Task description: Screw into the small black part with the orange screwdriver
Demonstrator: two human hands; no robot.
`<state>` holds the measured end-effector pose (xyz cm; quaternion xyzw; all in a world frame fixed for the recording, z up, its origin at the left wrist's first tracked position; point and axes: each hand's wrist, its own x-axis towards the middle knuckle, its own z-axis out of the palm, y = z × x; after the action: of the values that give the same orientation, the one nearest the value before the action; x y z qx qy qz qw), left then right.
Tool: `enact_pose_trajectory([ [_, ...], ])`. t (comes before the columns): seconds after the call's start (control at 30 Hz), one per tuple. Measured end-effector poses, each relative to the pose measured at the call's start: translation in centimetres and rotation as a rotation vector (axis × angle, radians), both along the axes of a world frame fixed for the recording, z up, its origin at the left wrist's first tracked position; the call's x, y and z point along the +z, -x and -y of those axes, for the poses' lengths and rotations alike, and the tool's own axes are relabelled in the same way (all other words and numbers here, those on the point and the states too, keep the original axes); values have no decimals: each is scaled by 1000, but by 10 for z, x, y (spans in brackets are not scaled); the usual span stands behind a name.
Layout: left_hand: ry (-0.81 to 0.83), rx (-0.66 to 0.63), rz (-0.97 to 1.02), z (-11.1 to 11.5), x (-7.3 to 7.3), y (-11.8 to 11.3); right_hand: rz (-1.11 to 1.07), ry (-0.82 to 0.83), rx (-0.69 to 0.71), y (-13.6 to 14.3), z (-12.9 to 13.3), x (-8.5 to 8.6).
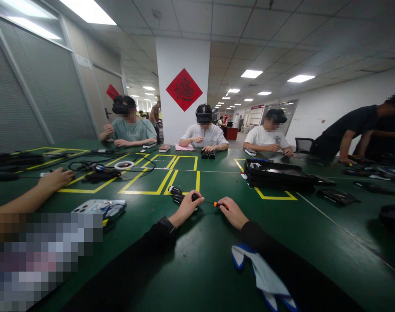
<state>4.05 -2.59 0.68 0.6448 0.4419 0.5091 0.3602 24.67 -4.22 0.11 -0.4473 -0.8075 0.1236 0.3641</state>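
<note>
Green is the big table, with the wearer's two black sleeves over it. The right hand holds one orange-and-black screwdriver, pointing at the left hand, which holds one small black thing, too hidden to name.

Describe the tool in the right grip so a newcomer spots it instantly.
On the green table, look past the blue-and-white fabric to the right grip. It holds the tool, its thin shaft pointing toward the left grip. Orange on its handle sets it apart from the dark object by the left grip.
</note>
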Motion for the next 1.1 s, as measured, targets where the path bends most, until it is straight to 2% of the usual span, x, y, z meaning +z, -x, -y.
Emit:
enact_pose_trajectory([
  [0.13, 4, -9, 16, -2, -3, 0, -3, -9, -2, 2, 4, 3],
  [0.33, 26, -26, 29, -2, -2, 0, 11, 3, -83, 3, 3, 2],
  [0.5, 32, 4, 23, -3, -3, 0, 28, -12, -53, 0, 3, 2],
  [0.63, -18, -16, 7, -4, -6, 1, -7, 7, -62, 0, 4, 1],
  [0.83, 5, -45, 22, -6, -8, 2, -3, 17, -100, 1, 0, -4],
  [1.1, 11, -11, 37, -4, -6, 1, 30, -23, -60, 1, 5, 0],
])
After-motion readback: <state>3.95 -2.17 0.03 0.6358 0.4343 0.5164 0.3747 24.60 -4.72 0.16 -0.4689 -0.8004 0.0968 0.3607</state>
